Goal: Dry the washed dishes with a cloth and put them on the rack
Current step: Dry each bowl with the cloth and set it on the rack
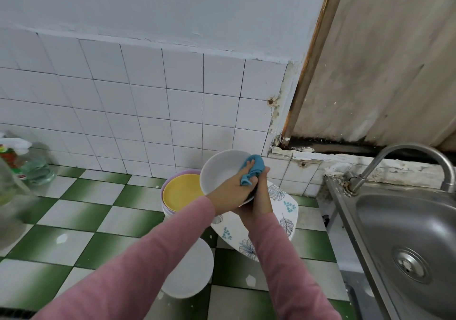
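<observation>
Bowl and cloth held up over the green-checked tabletop (86, 211).
The left hand (232, 188) has its fingers (248, 165) curled, pinching the blue cloth (254, 169) against the inside of the tilted white bowl (222, 171). The right hand (259, 203) grips the bowl's far edge from behind. A yellow plate (181, 191) tops a stack just left of the fingers, with a leaf-patterned plate (283, 203) beneath them and the sink (407, 233) well to their right.

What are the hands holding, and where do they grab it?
The left hand grips a bunched blue cloth inside the round white bowl; the right hand holds that bowl by its right rim.
</observation>
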A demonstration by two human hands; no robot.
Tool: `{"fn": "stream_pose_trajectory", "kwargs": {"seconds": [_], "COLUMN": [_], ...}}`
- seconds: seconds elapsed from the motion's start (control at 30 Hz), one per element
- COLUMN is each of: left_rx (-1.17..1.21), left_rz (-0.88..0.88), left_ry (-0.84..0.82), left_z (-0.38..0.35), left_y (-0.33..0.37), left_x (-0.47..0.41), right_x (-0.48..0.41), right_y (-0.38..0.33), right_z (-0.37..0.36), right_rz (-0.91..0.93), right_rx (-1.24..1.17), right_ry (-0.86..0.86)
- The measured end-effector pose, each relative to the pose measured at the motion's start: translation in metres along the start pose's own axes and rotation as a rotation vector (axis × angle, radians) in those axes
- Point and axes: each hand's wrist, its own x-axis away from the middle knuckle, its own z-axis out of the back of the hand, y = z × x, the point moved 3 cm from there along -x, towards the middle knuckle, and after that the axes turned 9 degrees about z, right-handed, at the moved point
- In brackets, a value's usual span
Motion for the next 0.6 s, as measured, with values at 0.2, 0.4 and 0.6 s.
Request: {"fn": "stream_pose_trajectory", "kwargs": {"seconds": [0.2, 0.4, 0.6], "left_rx": [-0.441, -1.086, -0.596], "left_rz": [0.114, 0.008, -0.392], "left_ry": [-0.149, 0.064, 0.638], "left_z": [0.031, 0.051, 0.062], "left_y": [-0.009, 0.001, -0.014], "left_x": [-0.005, 0.000, 0.000], "right_x": [0.001, -0.002, 0.002], "right_y": [-0.012, -0.007, -0.008], "right_z": [0.003, 0.010, 0.004], "right_rz": [-0.037, -0.041, -0.019], "right_rx": [0.083, 0.114, 0.107], "right_ry": [-0.026, -0.050, -0.093]}}
